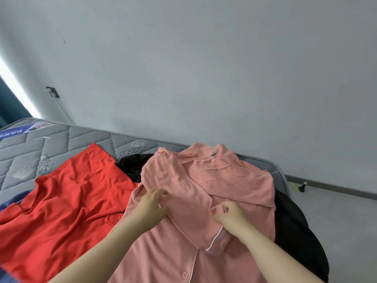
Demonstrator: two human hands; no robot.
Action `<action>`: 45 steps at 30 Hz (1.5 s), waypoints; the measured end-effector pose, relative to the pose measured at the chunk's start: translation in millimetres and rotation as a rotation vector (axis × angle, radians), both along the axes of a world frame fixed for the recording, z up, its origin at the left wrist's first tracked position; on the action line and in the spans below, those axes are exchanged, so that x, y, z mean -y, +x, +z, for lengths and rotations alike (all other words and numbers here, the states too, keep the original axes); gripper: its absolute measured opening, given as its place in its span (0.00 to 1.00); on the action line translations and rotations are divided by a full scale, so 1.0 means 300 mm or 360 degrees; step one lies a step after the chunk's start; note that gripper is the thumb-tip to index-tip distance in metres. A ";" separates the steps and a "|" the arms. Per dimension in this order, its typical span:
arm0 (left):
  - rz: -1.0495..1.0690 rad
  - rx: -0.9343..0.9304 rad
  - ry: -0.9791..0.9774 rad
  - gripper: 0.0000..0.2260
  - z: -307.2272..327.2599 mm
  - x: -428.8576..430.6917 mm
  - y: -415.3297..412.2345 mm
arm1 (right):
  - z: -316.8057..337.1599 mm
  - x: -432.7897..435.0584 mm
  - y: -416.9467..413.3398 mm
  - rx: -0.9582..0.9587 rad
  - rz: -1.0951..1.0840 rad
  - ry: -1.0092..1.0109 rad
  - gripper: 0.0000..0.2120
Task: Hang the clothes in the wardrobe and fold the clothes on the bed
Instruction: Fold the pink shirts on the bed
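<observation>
A pink button-up shirt [224, 180] lies front up on the grey mattress [61, 144], collar toward the wall. Both of its sleeves are folded in across the chest. My left hand [152, 207] rests on the folded left sleeve, fingers curled into the cloth near its edge. My right hand [231, 216] pinches the fabric of the other sleeve just above its white-piped cuff [216, 242]. A red garment [67, 201] is spread out flat to the left of the pink shirt.
A black garment [293, 231] lies under the pink shirt and sticks out at its right and upper left. Blue cloth [10, 201] shows at the left edge. The grey wall runs behind the bed, with bare floor [346, 221] to the right.
</observation>
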State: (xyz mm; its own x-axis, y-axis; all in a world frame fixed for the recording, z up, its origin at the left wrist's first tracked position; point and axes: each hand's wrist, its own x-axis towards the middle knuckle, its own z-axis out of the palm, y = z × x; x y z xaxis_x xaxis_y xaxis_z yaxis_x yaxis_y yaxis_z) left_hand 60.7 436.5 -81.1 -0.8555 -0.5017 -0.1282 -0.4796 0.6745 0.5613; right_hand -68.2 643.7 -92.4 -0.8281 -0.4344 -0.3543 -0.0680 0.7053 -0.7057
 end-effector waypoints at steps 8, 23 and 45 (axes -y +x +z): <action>0.0092 0.0085 -0.0314 0.27 -0.037 0.017 -0.041 | 0.180 -0.094 -0.332 -0.0682 -0.0476 -0.0086 0.12; 0.0576 0.0269 -0.0393 0.25 -0.108 0.193 -0.128 | -0.002 -0.064 -0.392 -0.0325 -0.0649 -0.0125 0.22; 0.0703 -0.0165 -0.0382 0.07 -0.131 0.343 -0.203 | -0.014 -0.141 -0.389 -0.0536 -0.0422 0.0138 0.20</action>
State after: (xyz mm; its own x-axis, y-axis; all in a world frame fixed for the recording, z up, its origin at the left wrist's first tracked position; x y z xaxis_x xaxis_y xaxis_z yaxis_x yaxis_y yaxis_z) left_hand -0.2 333.5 -120.3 -0.5573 -0.8230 0.1097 -0.6979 0.5359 0.4752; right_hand -184.8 686.1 -96.8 -0.9826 -0.1715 -0.0712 -0.0927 0.7852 -0.6122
